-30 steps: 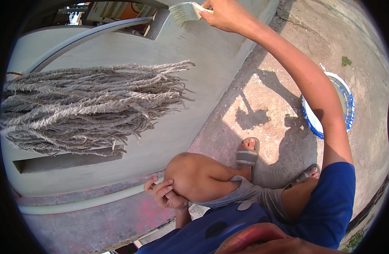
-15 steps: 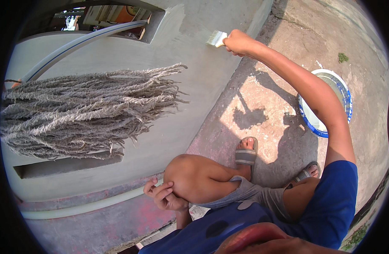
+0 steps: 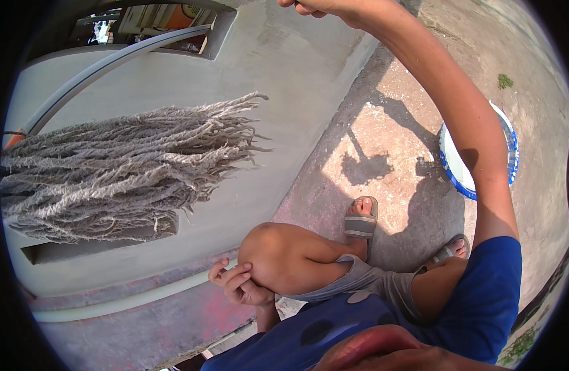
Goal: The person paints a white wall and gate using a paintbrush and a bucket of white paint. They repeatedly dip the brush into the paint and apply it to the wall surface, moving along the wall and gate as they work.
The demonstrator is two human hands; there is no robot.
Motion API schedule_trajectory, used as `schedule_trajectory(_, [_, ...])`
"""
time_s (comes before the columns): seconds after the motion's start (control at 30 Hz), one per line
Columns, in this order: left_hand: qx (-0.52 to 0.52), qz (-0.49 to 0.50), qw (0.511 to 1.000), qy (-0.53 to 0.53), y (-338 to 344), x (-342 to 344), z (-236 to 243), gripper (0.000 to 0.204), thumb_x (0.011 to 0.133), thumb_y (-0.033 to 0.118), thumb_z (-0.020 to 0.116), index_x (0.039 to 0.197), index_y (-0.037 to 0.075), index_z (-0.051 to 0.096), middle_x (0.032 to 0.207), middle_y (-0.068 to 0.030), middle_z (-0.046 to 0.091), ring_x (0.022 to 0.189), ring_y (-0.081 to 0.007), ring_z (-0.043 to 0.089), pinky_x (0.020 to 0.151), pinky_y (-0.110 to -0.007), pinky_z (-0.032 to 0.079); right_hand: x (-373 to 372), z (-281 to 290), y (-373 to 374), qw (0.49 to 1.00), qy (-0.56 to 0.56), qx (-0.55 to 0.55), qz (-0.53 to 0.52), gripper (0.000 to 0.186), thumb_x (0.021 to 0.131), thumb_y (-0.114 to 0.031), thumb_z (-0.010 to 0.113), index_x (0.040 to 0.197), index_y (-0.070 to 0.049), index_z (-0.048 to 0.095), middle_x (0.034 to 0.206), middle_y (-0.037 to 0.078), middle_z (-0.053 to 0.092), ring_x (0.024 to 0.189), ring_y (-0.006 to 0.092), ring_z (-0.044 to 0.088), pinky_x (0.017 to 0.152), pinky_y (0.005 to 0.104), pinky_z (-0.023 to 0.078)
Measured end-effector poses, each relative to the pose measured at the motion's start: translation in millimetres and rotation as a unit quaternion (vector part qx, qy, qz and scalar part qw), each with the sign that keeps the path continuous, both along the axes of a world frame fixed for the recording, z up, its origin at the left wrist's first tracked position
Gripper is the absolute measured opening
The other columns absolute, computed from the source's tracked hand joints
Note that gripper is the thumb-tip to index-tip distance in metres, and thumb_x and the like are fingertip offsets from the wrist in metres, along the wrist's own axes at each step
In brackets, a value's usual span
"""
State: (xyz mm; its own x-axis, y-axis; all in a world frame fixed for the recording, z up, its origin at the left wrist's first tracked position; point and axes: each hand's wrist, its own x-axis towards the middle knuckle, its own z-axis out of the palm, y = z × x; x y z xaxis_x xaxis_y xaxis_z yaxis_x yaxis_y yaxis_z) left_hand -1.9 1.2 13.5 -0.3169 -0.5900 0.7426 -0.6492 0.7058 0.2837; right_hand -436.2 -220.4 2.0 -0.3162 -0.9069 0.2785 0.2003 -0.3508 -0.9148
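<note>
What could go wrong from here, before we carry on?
The bucket sits partly behind the right forearm in this view, so a low swing might knock it. The mop strands in front of the wall could get in the way of work there. The right hand is cut off by the upper edge, so a slipping grip could go unseen.

No word or number can be read clearly. In the upper left of the frame, behind the wall opening, an orange and cream panel bears what seems a rounded mark, but it is too small for reading.
</note>
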Motion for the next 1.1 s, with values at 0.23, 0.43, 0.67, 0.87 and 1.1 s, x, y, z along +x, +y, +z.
schedule_trajectory(0.23, [0.002, -0.002, 1.0, -0.002, -0.1, -0.4, 0.0, 0.013, 0.094, 0.005, 0.049, 0.085, 0.014, 0.052, 0.081, -0.0031, 0.066, 0.111, -0.0279, 0.045, 0.1, -0.048, 0.033, 15.9, -2.1, 4.8, 0.996, 0.031, -0.021, 0.076, 0.024, 0.1, -0.025, 0.053, 0.101, -0.004, 0.067, 0.065, -0.001, 0.054, 0.049, 0.0071, 0.045, 0.043, 0.025, 0.036])
schedule_trajectory(0.43, [0.006, 0.004, 1.0, -0.001, 0.2, 0.2, 0.5, 0.013, 0.094, 0.004, 0.049, 0.085, 0.014, 0.052, 0.081, -0.0032, 0.066, 0.111, -0.0279, 0.046, 0.1, -0.048, 0.033, 28.5, -42.8, -1.9, 0.987, 0.082, 0.122, 0.06, 0.031, 0.097, -0.031, 0.055, 0.104, -0.002, 0.066, 0.076, 0.0, 0.055, 0.053, 0.0075, 0.042, 0.045, 0.0263, 0.031])
schedule_trajectory(0.67, [-0.003, -0.013, 1.0, -0.005, -1.4, 0.5, 1.4, 0.013, 0.095, 0.004, 0.049, 0.086, 0.013, 0.052, 0.081, -0.003, 0.066, 0.11, -0.0271, 0.045, 0.1, -0.048, 0.034, 33.8, -150.3, 15.7, 0.928, 0.108, 0.352, 0.057, 0.019, 0.089, -0.018, 0.051, 0.077, -0.004, 0.057, 0.06, 0.004, 0.051, 0.045, 0.0148, 0.04, 0.042, 0.0371, 0.027])
schedule_trajectory(0.87, [-0.001, -0.035, 0.999, -0.017, 0.0, 2.0, 2.3, 0.017, 0.092, 0.0, 0.044, 0.089, 0.012, 0.056, 0.087, -0.0034, 0.063, 0.112, -0.0271, 0.044, 0.101, -0.045, 0.034, 42.4, -119.1, 18.6, 0.942, 0.126, 0.304, 0.069, 0.028, 0.099, -0.023, 0.051, 0.09, 0.001, 0.062, 0.072, 0.004, 0.059, 0.052, 0.0117, 0.048, 0.046, 0.0313, 0.037])
schedule_trajectory(1.1, [-0.005, -0.02, 0.999, -0.034, -0.9, -0.9, 3.7, 0.018, 0.09, -0.002, 0.044, 0.088, 0.012, 0.056, 0.085, -0.0027, 0.066, 0.11, -0.0272, 0.045, 0.101, -0.047, 0.034, 81.5, 1.5, 28.6, 0.996, 0.076, 0.042, -0.03, 0.034, 0.101, -0.032, 0.055, 0.096, 0.0, 0.063, 0.074, 0.004, 0.061, 0.06, 0.0124, 0.053, 0.058, 0.0322, 0.045])
